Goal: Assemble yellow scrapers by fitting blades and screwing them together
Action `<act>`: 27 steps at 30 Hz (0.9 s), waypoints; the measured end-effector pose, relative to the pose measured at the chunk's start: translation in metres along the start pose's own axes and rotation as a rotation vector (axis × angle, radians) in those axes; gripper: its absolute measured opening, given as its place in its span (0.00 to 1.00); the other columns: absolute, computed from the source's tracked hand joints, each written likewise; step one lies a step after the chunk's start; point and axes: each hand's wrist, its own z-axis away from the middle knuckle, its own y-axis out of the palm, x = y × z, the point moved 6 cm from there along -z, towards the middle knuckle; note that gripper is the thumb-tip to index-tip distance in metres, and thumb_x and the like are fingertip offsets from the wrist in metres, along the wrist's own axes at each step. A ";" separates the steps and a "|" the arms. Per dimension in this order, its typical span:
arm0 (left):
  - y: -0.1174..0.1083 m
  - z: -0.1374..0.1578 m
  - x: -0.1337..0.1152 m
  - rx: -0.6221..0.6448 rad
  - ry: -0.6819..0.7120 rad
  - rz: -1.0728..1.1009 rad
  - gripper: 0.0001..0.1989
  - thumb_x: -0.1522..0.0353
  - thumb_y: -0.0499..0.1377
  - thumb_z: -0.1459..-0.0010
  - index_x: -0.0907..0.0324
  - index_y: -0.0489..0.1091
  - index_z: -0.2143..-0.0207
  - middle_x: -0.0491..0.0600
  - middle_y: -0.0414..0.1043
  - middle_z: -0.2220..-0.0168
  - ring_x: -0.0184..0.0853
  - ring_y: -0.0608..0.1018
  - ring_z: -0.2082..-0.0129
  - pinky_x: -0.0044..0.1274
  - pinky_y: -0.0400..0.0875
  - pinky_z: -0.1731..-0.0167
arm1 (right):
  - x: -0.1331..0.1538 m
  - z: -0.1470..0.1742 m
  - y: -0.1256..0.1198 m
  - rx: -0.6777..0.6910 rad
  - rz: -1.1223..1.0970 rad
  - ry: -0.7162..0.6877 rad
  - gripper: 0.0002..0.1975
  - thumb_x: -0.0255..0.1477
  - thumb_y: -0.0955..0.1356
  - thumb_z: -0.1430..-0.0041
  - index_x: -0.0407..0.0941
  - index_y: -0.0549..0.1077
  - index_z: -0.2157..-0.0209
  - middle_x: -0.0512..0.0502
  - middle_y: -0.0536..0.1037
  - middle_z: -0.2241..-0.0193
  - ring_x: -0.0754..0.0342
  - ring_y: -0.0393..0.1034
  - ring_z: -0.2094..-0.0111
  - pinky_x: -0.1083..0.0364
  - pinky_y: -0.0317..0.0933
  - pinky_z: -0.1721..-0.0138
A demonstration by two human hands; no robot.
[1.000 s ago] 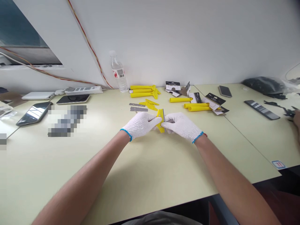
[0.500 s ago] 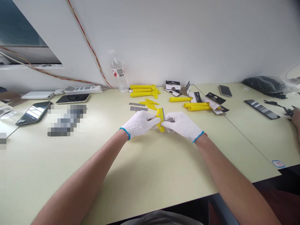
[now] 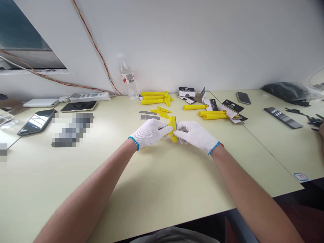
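A yellow scraper head with a grey blade along its right edge is held above the table between both hands. My left hand, in a white knit glove, pinches its left side. My right hand, gloved the same way, grips its right side, thumb on the face. Just beyond the left hand lie loose flat blades and more yellow scraper heads. Yellow scrapers with handles lie behind them. To the right rest yellow handles among black-and-white cardboard packaging.
A water bottle stands against the wall. Phones, a power strip and a white power bank lie at the left. On the right are a phone, a dark glossy strip and a black bag.
Both hands stay on the scraper head, which has shifted only very slightly. At the far right edge, another person's hand has moved mostly out of view.
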 end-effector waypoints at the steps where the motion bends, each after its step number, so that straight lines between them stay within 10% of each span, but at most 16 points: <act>1: -0.001 0.000 -0.001 -0.005 0.003 0.001 0.24 0.53 0.54 0.35 0.59 0.67 0.78 0.43 0.68 0.77 0.29 0.66 0.77 0.23 0.58 0.76 | -0.001 0.001 0.002 0.006 0.002 0.029 0.18 0.45 0.67 0.36 0.45 0.78 0.66 0.42 0.76 0.74 0.59 0.72 0.76 0.66 0.50 0.81; 14: -0.004 0.001 -0.015 -0.011 0.095 -0.139 0.19 0.58 0.50 0.32 0.58 0.66 0.73 0.45 0.70 0.75 0.32 0.70 0.73 0.25 0.60 0.71 | -0.006 0.002 0.006 -0.050 -0.001 0.119 0.22 0.50 0.69 0.37 0.43 0.72 0.67 0.45 0.75 0.74 0.60 0.70 0.74 0.65 0.57 0.81; 21: -0.003 0.003 -0.028 -0.207 0.195 -0.437 0.26 0.67 0.54 0.34 0.53 0.63 0.34 0.51 0.78 0.48 0.40 0.79 0.55 0.27 0.68 0.61 | -0.011 0.004 0.000 -0.092 -0.055 0.269 0.25 0.51 0.68 0.35 0.41 0.70 0.69 0.44 0.73 0.75 0.63 0.65 0.76 0.64 0.59 0.78; 27: 0.011 0.004 -0.038 -0.230 0.272 -0.767 0.22 0.70 0.54 0.35 0.52 0.68 0.40 0.52 0.77 0.58 0.42 0.79 0.60 0.29 0.68 0.64 | -0.010 0.004 0.000 -0.068 -0.128 0.306 0.23 0.50 0.67 0.35 0.41 0.71 0.66 0.45 0.71 0.76 0.64 0.61 0.78 0.64 0.53 0.80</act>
